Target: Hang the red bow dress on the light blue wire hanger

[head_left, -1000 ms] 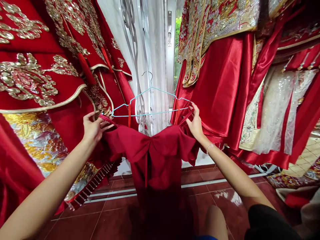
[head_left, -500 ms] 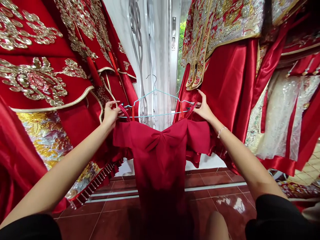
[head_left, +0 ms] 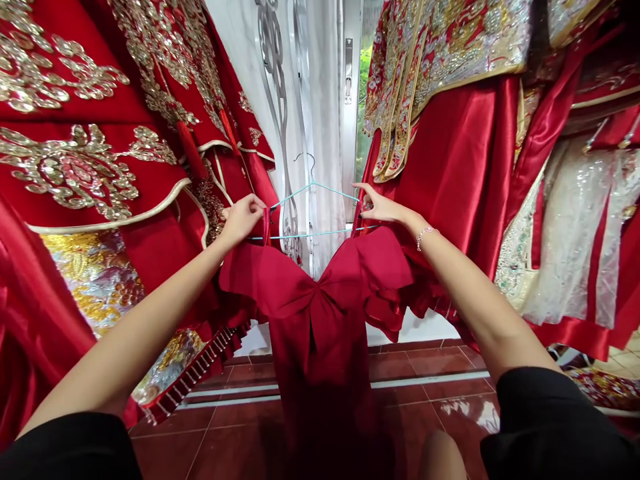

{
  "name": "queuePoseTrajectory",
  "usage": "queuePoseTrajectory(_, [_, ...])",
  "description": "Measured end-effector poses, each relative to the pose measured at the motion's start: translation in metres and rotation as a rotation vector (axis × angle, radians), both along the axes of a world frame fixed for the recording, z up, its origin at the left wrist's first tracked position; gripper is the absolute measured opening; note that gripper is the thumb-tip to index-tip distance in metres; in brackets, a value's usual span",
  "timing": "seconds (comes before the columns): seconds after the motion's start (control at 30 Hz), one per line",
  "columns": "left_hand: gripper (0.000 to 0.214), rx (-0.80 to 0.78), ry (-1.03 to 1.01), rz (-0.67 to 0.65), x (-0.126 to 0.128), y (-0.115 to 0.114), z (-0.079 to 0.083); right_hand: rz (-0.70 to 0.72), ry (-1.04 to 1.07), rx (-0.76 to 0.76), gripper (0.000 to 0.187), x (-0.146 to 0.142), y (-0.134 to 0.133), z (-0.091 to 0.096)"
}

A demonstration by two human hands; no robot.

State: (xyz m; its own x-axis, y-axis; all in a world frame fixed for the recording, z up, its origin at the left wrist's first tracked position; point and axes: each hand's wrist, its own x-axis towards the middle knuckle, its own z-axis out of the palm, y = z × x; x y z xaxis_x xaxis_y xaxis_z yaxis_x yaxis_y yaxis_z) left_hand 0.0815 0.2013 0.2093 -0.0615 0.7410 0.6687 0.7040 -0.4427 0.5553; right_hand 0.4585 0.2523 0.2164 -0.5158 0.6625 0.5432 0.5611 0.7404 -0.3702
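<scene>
Glossy red tile floor [head_left: 235,447] carries a pale threshold strip [head_left: 325,391] and what looks like a patterned red cloth [head_left: 607,390].

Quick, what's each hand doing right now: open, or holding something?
Left hand: closed, pinching one strap of the red dress.
Right hand: closed, pinching the other strap, beside the blue wire hanger.

Left hand [head_left: 243,220] and right hand [head_left: 383,207] raised, both pinching
</scene>
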Motion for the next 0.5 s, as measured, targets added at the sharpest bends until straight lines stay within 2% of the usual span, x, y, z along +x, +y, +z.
queuePoseTrajectory(0.1, [0.015,0.026,0.221,-0.019,-0.007,0.002,-0.008,-0.028,0.062,-0.005,0.077,0.005,0.003,-0.009])
queuePoseTrajectory(0.23, [0.031,0.018,0.380,0.010,-0.017,-0.004,-0.029,-0.101,0.114,0.083,0.068,-0.001,0.008,-0.022])
queuePoseTrajectory(0.37, [0.040,0.016,0.400,0.068,-0.024,-0.004,-0.035,-0.164,0.103,0.172,0.059,-0.013,0.011,-0.032])
queuePoseTrajectory(0.5, [0.042,0.070,0.376,-0.029,-0.031,-0.002,-0.042,-0.129,0.127,0.113,0.068,-0.001,0.012,-0.042])
